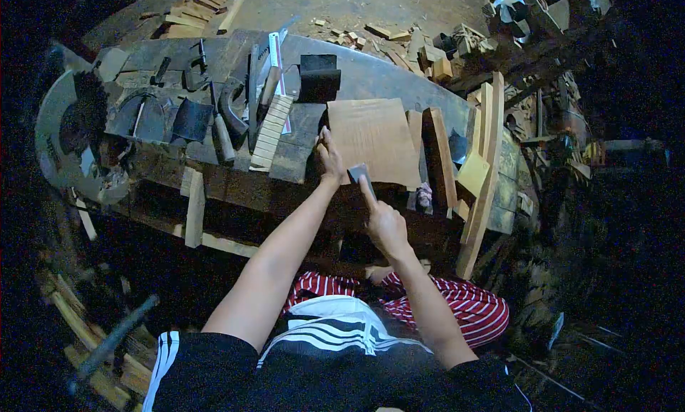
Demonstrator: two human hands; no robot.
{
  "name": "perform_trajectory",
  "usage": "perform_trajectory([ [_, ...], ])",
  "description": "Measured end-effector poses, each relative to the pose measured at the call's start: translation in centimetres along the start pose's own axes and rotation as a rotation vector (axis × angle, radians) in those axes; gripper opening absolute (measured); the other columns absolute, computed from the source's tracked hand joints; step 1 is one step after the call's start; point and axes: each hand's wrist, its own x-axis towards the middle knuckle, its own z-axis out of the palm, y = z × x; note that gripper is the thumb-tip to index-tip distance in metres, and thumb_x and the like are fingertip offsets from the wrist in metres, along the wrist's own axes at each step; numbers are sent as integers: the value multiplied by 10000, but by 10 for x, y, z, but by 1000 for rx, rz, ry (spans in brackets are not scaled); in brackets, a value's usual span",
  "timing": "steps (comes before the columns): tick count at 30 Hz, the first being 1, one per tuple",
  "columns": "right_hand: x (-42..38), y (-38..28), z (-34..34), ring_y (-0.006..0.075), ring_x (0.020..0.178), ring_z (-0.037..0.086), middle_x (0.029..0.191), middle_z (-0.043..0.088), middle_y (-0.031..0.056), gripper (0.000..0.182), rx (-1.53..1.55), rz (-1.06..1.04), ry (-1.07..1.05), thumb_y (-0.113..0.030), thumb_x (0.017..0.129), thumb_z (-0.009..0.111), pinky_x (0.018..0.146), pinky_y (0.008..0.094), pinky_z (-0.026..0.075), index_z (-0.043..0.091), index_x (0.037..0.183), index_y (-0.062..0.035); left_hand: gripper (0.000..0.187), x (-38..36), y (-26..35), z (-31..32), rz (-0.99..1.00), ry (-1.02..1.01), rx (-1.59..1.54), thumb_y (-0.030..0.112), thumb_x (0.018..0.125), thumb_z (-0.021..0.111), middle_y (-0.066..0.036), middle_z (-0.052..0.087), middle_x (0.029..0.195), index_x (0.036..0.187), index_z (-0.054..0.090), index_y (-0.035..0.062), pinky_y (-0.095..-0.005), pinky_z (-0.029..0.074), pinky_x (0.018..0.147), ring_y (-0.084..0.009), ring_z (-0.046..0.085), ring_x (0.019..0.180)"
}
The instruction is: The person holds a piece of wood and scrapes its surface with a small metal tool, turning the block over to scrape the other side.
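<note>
A square light-brown wooden board (pixel 374 137) lies on the workbench in front of me. My left hand (pixel 329 155) rests against the board's left edge with its fingers stretched out along it. My right hand (pixel 386 225) is closed round a small flat grey tool (pixel 359 172), whose exact kind I cannot make out. The index finger points forward along this tool. Its front end is at the board's lower left corner; whether it touches the wood cannot be seen clearly.
Left of the board, a marked wooden strip (pixel 272 134), a white ruler (pixel 274 49) and several dark tools lie on the bench (pixel 292 166). Wooden pieces (pixel 440 155) and a long plank (pixel 482 187) stand at the right. Wood scraps (pixel 428 55) litter the far ground.
</note>
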Motion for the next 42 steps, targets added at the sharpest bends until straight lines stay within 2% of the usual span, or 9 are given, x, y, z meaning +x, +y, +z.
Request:
perform_trajectory([
  [5,43,3,-6,409,643,603,724,595,262,746,1,-34,130,-35,743,494,576,496,489,225,1404,-251,545,-9,38,-4,141,13,424,382,932,395,-227,500,1193,1246,436,-61,-377,336,961,-345,459,1116],
  [10,136,17,4,425,633,596,656,577,272,728,101,-111,285,-23,724,513,564,500,471,290,1383,-236,622,-9,47,-5,194,-56,462,417,875,495,-262,494,1168,1242,422,-81,-387,350,947,-358,452,1128],
  [11,133,23,7,364,570,619,636,605,200,701,-48,-138,331,-86,749,487,526,484,495,262,1396,-230,641,-7,44,-6,190,-73,455,419,860,521,-266,494,1164,1241,419,-86,-392,350,946,-360,452,1131],
  [20,4,29,-8,356,593,628,687,615,216,742,-112,26,83,-60,750,461,529,475,509,191,1413,-254,633,-13,55,-5,173,-42,560,418,857,532,-258,492,1172,1232,430,-82,-401,370,929,-368,472,1106],
  [27,135,28,-25,438,722,604,756,576,315,648,185,8,224,-21,749,451,647,527,468,339,1363,-197,635,-8,43,-8,200,-18,586,428,852,533,-257,490,1182,1236,438,-68,-407,375,927,-371,480,1101],
  [30,141,44,-16,420,727,608,752,577,308,624,151,-77,247,-25,767,441,636,527,464,340,1362,-183,559,-4,32,-6,258,-3,566,397,862,533,-233,509,1139,1184,472,-56,-403,372,914,-337,481,1075],
  [31,152,74,28,385,597,611,653,588,236,667,59,-166,435,-96,759,503,560,513,471,297,1376,-240,486,-1,26,-7,295,2,527,366,873,532,-210,527,1095,1131,505,-45,-398,372,897,-305,486,1041],
  [37,7,55,-8,384,597,614,678,612,211,691,-25,121,128,-86,741,519,563,501,496,301,1373,-261,640,-4,41,-10,154,-87,504,415,851,542,-249,482,1204,1253,419,-68,-389,348,960,-360,459,1138],
  [42,55,62,-22,432,718,598,733,584,288,604,6,16,253,-96,806,448,646,525,475,291,1374,-226,658,-8,50,-6,184,-81,443,408,852,547,-264,463,1222,1246,405,-99,-383,335,978,-356,442,1158],
])
